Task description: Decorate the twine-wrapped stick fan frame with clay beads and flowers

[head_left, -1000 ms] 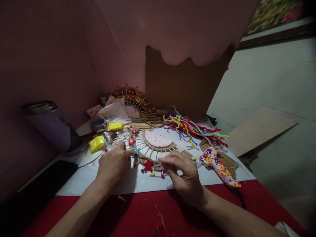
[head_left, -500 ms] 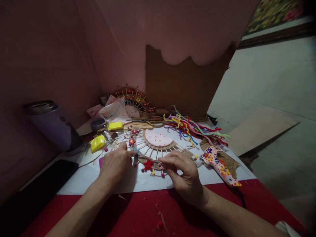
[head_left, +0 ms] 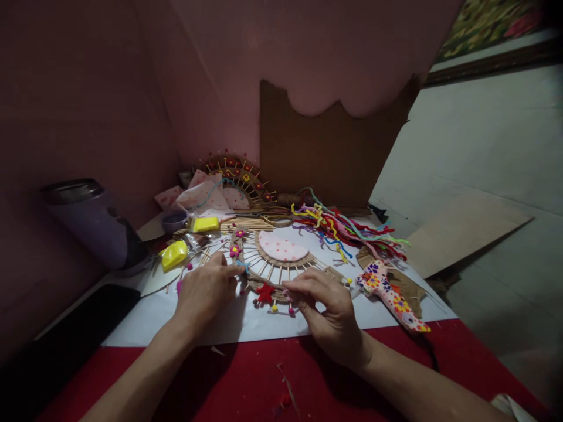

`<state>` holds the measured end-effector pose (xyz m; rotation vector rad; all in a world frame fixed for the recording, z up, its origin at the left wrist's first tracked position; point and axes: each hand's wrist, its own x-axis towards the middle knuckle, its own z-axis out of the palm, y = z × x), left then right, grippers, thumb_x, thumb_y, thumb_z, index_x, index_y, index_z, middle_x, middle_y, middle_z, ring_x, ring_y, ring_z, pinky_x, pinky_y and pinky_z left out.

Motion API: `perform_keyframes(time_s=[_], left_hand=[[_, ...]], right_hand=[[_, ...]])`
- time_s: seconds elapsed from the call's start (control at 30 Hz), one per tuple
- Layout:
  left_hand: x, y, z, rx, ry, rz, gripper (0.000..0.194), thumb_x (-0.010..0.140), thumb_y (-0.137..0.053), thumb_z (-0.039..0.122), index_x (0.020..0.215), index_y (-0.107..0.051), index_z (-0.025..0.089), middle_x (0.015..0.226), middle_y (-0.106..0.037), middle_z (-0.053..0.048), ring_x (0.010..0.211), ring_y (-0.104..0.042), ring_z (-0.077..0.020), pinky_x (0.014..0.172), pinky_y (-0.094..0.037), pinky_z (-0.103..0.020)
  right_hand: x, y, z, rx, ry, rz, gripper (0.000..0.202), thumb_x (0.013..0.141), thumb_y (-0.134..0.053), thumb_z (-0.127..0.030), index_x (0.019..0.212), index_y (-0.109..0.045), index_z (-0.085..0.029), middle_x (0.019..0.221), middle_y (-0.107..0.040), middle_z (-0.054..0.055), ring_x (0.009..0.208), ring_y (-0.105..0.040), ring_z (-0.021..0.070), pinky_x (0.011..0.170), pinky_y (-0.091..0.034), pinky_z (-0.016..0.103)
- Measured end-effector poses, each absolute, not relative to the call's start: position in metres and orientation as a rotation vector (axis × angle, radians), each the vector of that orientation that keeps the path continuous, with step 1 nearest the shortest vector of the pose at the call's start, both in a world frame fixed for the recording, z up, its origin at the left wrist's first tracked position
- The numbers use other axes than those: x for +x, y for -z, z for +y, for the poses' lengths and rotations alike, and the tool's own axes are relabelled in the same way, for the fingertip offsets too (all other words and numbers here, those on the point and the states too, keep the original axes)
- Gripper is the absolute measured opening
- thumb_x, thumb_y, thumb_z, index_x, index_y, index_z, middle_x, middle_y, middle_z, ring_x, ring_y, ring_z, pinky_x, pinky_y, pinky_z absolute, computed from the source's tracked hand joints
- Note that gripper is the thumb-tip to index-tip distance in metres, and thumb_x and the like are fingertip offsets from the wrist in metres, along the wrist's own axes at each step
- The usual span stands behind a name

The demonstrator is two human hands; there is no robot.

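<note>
A half-round fan of thin sticks lies on white paper, with a pink dotted half-disc (head_left: pixel 284 246) at its centre and a brown twine-covered outer band (head_left: pixel 253 282). The band carries pink flowers, a red star (head_left: pixel 265 293) and small coloured balls. My left hand (head_left: pixel 206 293) is closed at the band's left part, fingertips by a light-blue piece (head_left: pixel 242 267). Thumb and fingers of my right hand (head_left: pixel 328 310) pinch at the band's lower right, beside the star, around a small pink piece (head_left: pixel 285 292) largely hidden by the fingertips.
Behind are a finished-looking fan (head_left: pixel 246 176), scissors (head_left: pixel 275 218) and yellow clay packs (head_left: pixel 174 255). Coloured pipe cleaners (head_left: pixel 347 228) and a flowered glue gun (head_left: pixel 391 296) lie right. A purple tumbler (head_left: pixel 94 225) and black phone-like slab (head_left: pixel 101 313) are left.
The fan has shifted very slightly to the right at its lower edge. Both hands keep nearly the same places and poses.
</note>
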<state>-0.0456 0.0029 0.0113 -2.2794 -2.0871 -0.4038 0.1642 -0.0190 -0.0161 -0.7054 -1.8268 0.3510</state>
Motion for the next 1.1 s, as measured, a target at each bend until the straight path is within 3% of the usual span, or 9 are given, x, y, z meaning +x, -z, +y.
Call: perform_keyframes(time_s=[0.17, 0.27, 0.4, 0.57, 0.7, 0.83, 1.1], left_hand=[[-0.052, -0.017, 0.007, -2.054, 1.694, -2.226, 0.032, 0.071, -0.052, 0.026, 0.097, -0.070, 0.021, 0.058, -0.046, 0.004, 0.051, -0.042, -0.0106, 0.049, -0.030, -0.023], [-0.054, -0.023, 0.008, -1.915, 2.407, -2.382, 0.027, 0.061, -0.058, 0.021, 0.087, -0.064, 0.018, 0.059, -0.047, 0.005, 0.049, -0.039, -0.0079, 0.046, -0.029, -0.021], [-0.045, -0.027, 0.005, -2.199, 2.742, -2.325, 0.024, 0.054, -0.055, 0.010, 0.077, -0.056, 0.017, 0.075, -0.056, 0.001, 0.067, -0.052, -0.0100, 0.058, -0.041, -0.021], [-0.044, -0.022, 0.004, -2.502, 2.366, -2.253, 0.030, 0.066, -0.059, 0.023, 0.095, -0.052, 0.016, 0.083, -0.061, -0.005, 0.075, -0.059, -0.0169, 0.068, -0.047, -0.030], [-0.057, -0.011, 0.012, -2.344, 1.457, -2.122, 0.025, 0.069, -0.043, 0.013, 0.086, -0.062, 0.017, 0.083, -0.058, -0.005, 0.080, -0.056, -0.0186, 0.076, -0.044, -0.034], [-0.058, 0.000, 0.016, -2.410, 0.709, -1.945, 0.032, 0.070, -0.043, 0.007, 0.084, -0.069, 0.020, 0.083, -0.055, -0.006, 0.082, -0.052, -0.0199, 0.075, -0.043, -0.033], [-0.045, 0.003, 0.013, -2.250, 0.555, -1.899, 0.023, 0.082, -0.046, 0.021, 0.077, -0.068, 0.018, 0.081, -0.052, -0.008, 0.082, -0.049, -0.0213, 0.073, -0.041, -0.032]], right_hand=[[0.164, 0.013, -0.020, -0.711, -0.333, -1.825, 0.024, 0.079, -0.056, -0.004, 0.093, -0.066, -0.020, 0.075, -0.061, 0.002, 0.069, -0.057, 0.0139, 0.059, -0.048, 0.028], [0.163, 0.013, -0.020, -0.701, -0.335, -1.814, 0.022, 0.079, -0.057, -0.006, 0.092, -0.066, -0.020, 0.074, -0.061, 0.002, 0.068, -0.057, 0.0141, 0.058, -0.048, 0.027], [0.163, 0.014, -0.020, -0.699, -0.346, -1.820, 0.025, 0.077, -0.055, -0.004, 0.094, -0.066, -0.020, 0.075, -0.060, 0.002, 0.069, -0.056, 0.0145, 0.058, -0.047, 0.028], [0.163, 0.012, -0.019, -0.697, -0.327, -1.825, 0.025, 0.078, -0.055, -0.004, 0.093, -0.066, -0.019, 0.073, -0.060, 0.002, 0.067, -0.056, 0.0140, 0.056, -0.045, 0.028], [0.162, 0.011, -0.020, -0.690, -0.308, -1.816, 0.024, 0.078, -0.055, -0.004, 0.092, -0.066, -0.020, 0.073, -0.060, 0.002, 0.066, -0.056, 0.0135, 0.056, -0.046, 0.027], [0.162, 0.013, -0.020, -0.700, -0.314, -1.818, 0.023, 0.079, -0.054, -0.004, 0.092, -0.066, -0.020, 0.073, -0.059, 0.002, 0.066, -0.055, 0.0137, 0.056, -0.045, 0.027], [0.163, 0.014, -0.019, -0.683, -0.319, -1.828, 0.021, 0.080, -0.057, -0.007, 0.095, -0.066, -0.019, 0.075, -0.060, 0.003, 0.069, -0.055, 0.0141, 0.057, -0.046, 0.027]])
